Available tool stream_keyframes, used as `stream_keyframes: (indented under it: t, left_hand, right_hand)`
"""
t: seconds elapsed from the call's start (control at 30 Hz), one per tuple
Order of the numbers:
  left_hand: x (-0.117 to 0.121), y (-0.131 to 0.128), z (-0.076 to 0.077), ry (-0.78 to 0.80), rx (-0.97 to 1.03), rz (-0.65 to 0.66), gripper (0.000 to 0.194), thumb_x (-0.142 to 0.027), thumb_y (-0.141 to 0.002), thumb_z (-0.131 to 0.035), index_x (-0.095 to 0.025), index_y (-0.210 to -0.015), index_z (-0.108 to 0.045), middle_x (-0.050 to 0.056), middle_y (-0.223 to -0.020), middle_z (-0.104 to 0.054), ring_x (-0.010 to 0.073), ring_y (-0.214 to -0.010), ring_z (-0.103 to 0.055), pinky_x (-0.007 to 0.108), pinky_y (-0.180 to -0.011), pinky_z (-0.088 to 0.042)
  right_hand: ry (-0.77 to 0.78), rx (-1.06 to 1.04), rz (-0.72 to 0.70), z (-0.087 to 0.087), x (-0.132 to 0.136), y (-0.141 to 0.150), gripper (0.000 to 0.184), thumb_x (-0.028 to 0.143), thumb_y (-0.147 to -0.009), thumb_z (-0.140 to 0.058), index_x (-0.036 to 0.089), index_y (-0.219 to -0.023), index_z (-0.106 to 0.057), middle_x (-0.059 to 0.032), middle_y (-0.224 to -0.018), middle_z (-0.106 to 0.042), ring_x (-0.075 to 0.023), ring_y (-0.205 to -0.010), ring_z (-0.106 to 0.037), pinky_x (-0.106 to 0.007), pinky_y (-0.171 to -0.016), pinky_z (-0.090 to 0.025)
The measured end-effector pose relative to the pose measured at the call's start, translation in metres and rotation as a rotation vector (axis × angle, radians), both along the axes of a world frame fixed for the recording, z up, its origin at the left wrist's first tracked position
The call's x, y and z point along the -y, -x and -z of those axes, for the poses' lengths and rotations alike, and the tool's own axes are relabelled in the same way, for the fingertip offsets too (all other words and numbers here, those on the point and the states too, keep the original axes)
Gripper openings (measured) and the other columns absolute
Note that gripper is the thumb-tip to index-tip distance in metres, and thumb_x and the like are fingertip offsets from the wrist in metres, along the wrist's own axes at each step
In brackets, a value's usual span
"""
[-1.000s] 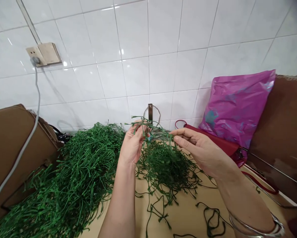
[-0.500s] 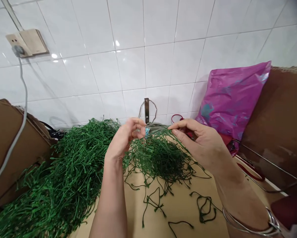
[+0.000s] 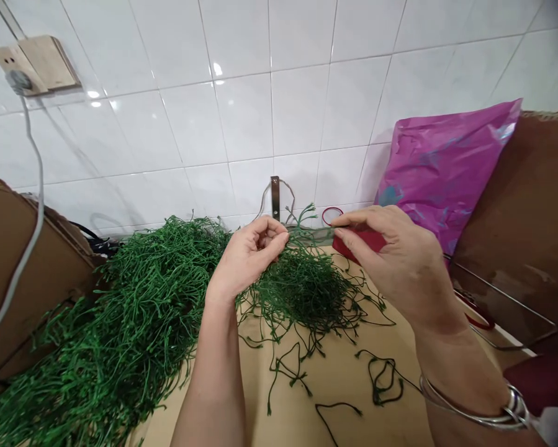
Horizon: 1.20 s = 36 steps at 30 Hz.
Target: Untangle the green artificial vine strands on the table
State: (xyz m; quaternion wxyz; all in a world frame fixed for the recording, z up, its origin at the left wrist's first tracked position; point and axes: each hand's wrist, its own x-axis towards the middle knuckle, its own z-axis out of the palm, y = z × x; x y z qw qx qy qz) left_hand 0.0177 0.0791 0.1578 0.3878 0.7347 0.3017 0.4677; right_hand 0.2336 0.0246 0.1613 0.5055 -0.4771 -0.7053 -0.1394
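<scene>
My left hand (image 3: 248,257) is closed in a pinch on green cords (image 3: 301,218), whose frayed, branching tips stick up to the right of the fingers. To the right, my right hand (image 3: 390,254) has thumb and forefinger nearly together at the same height, and a thin, blurred green cord seems to run to its fingertips. Beneath both hands lies a tangled heap of dark green cords (image 3: 306,292) with small tufted ends. A much larger pile of brighter green cords (image 3: 167,279) spreads at the left.
Loose cords (image 3: 385,382) lie on the tan work surface (image 3: 348,428). A purple plastic bag (image 3: 437,167) and a brown box (image 3: 530,211) stand at right. Another cardboard box (image 3: 13,248) and a grey power cable (image 3: 34,143) are at left, before the tiled wall (image 3: 297,118).
My left fingers have closed into a pinch, and cord tips now stand up beside them. My right hand has shifted slightly right and up. The view has tilted a little downward.
</scene>
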Motion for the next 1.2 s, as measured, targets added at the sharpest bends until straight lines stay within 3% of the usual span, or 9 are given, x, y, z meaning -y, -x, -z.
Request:
stream_keyframes:
  t: [0.13, 0.3, 0.47, 0.63, 0.77, 0.93, 1.07, 1.2]
  left_hand:
    - [0.003, -0.002, -0.003, -0.008, 0.094, -0.078, 0.01, -0.03, -0.09, -0.064, -0.021, -0.086, -0.06, -0.003, -0.062, -0.057, 0.0108, -0.056, -0.058, 0.025, -0.057, -0.041]
    - [0.01, -0.008, -0.005, -0.082, 0.052, -0.157, 0.01, -0.025, -0.086, -0.064, -0.021, -0.079, -0.059, -0.005, -0.058, -0.046, 0.0091, -0.053, -0.046, 0.025, -0.054, -0.035]
    - [0.019, -0.015, -0.009, -0.22, -0.078, -0.209, 0.011, -0.02, -0.085, -0.061, -0.021, -0.075, -0.057, -0.004, -0.064, -0.044, 0.0103, -0.06, -0.041, 0.026, -0.06, -0.034]
    - [0.02, -0.02, -0.01, -0.299, -0.111, -0.214, 0.01, -0.018, -0.085, -0.061, -0.021, -0.075, -0.06, -0.003, -0.066, -0.044, 0.0119, -0.064, -0.042, 0.027, -0.063, -0.033]
    - [0.017, -0.021, -0.007, -0.288, -0.116, -0.151, 0.003, -0.022, -0.085, -0.066, -0.022, -0.082, -0.068, 0.0, -0.072, -0.052, 0.0137, -0.066, -0.044, 0.028, -0.062, -0.033]
    - [0.015, -0.021, -0.005, -0.218, -0.196, -0.025, 0.019, -0.038, -0.092, -0.066, -0.022, -0.083, -0.07, 0.002, -0.074, -0.057, 0.0141, -0.064, -0.042, 0.029, -0.06, -0.03]
    - [0.015, -0.02, -0.006, -0.257, -0.308, 0.002, 0.027, -0.03, -0.094, -0.059, -0.021, -0.068, -0.057, -0.002, -0.064, -0.045, 0.0133, -0.06, -0.036, 0.029, -0.058, -0.025]
    - [0.014, -0.024, -0.005, -0.293, -0.339, -0.002, 0.027, -0.02, -0.093, -0.052, -0.021, -0.066, -0.05, -0.003, -0.061, -0.042, 0.0127, -0.059, -0.035, 0.029, -0.058, -0.025]
  right_hand:
    - [-0.031, -0.075, 0.055, -0.002, 0.005, -0.004, 0.008, 0.02, -0.093, -0.064, 0.026, -0.094, -0.07, -0.0034, -0.096, -0.076, -0.0239, -0.093, -0.068, -0.04, -0.089, -0.053]
    - [-0.106, -0.144, 0.097, -0.008, 0.016, 0.004, 0.012, 0.022, -0.096, -0.06, 0.028, -0.095, -0.07, -0.0041, -0.096, -0.074, -0.0228, -0.088, -0.068, -0.04, -0.086, -0.053]
    - [-0.171, 0.083, -0.012, -0.009, 0.019, 0.019, 0.011, 0.023, -0.097, -0.063, 0.028, -0.104, -0.07, -0.0063, -0.104, -0.074, -0.027, -0.103, -0.067, -0.046, -0.097, -0.049]
    - [-0.173, 0.146, -0.026, 0.002, 0.005, 0.024, 0.011, 0.016, -0.096, -0.061, 0.024, -0.098, -0.069, -0.0064, -0.097, -0.075, -0.0263, -0.1, -0.067, -0.046, -0.095, -0.051]
    - [-0.168, 0.153, -0.019, 0.004, 0.001, 0.022, 0.014, 0.015, -0.096, -0.057, 0.023, -0.097, -0.068, -0.006, -0.092, -0.075, -0.0247, -0.094, -0.067, -0.043, -0.089, -0.053]
    - [-0.158, 0.261, -0.019, 0.003, -0.001, 0.014, 0.015, 0.015, -0.099, -0.053, 0.02, -0.099, -0.067, -0.0082, -0.094, -0.074, -0.0262, -0.097, -0.065, -0.044, -0.09, -0.051]
    - [-0.107, 0.35, -0.06, 0.005, -0.008, 0.003, 0.017, 0.013, -0.1, -0.05, 0.02, -0.1, -0.066, -0.0081, -0.096, -0.074, -0.0256, -0.097, -0.065, -0.042, -0.088, -0.05]
    - [-0.101, 0.368, -0.1, 0.007, -0.011, -0.002, 0.016, 0.011, -0.094, -0.052, 0.02, -0.096, -0.065, -0.0069, -0.09, -0.073, -0.024, -0.089, -0.066, -0.041, -0.084, -0.051]
